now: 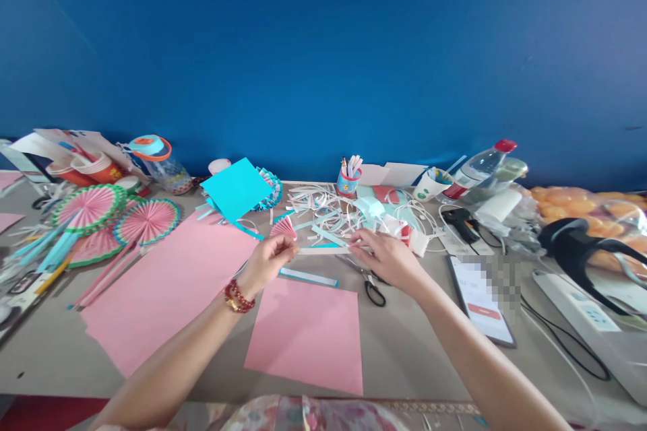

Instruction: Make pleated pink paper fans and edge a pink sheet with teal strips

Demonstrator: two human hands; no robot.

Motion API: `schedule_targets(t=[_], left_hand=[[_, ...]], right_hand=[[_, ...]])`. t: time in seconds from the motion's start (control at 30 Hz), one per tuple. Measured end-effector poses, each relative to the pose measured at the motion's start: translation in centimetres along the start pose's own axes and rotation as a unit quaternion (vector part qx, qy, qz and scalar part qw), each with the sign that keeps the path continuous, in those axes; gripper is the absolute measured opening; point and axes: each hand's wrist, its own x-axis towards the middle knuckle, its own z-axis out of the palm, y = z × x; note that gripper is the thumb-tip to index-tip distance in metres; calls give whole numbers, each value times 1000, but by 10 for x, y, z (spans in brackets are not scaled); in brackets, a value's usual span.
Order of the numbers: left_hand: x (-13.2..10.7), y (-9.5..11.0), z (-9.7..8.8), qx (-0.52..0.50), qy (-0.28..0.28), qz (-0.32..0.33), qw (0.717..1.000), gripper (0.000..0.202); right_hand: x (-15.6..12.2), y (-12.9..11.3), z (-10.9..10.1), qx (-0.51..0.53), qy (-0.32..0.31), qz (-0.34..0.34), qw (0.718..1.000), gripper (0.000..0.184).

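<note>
Left hand point(275, 254): thumb and fingertips pinched together on the left end of a white strip point(323, 251); a beaded bracelet point(238, 297) is worn at the wrist. Right hand point(379, 252): thumb and fingers closed on the strip's other end, the remaining fingers loosely extended. The strip is held nearly level between the two, above the bench point(409, 357). Just beyond the left hand, a small pleated pink paper point(283, 226) is seen; whether it is touched cannot be told. Below the strip, a blue-edged strip point(309, 277) is laid along the far edge of a pink square sheet point(306, 340). Scissors point(375, 292) are placed beside that sheet, partly covered by the right hand. Behind the hands, a heap of paper scraps point(323, 205) is spread, backed by a pen cup point(348, 182). To the left, larger pink paper point(172, 296) is laid out, its far end overlapped by a bright blue sheet point(237, 188); round pleated fans point(147, 221) are grouped farther left. To the right, a phone point(482, 303), a glue gun point(461, 225), a white paper cup point(431, 184) and a red-capped bottle point(478, 172) are set out.
</note>
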Motion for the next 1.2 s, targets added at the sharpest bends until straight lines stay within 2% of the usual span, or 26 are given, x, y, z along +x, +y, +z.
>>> schedule_targets(t=[0.2, 0.47, 0.8, 1.2], left_hand=[[11, -15, -1, 176, 69, 43, 981, 23], [10, -36, -5, 281, 91, 13, 955, 15], [10, -36, -1, 386, 85, -10, 918, 13], [9, -35, 1, 443, 65, -24, 894, 14]], right_hand=[[23, -2, 27, -176, 69, -47, 981, 24], [35, -10, 67, -255, 61, -82, 962, 17], [42, -14, 71, -265, 37, -82, 960, 14], [40, -13, 79, -270, 27, -93, 958, 14]])
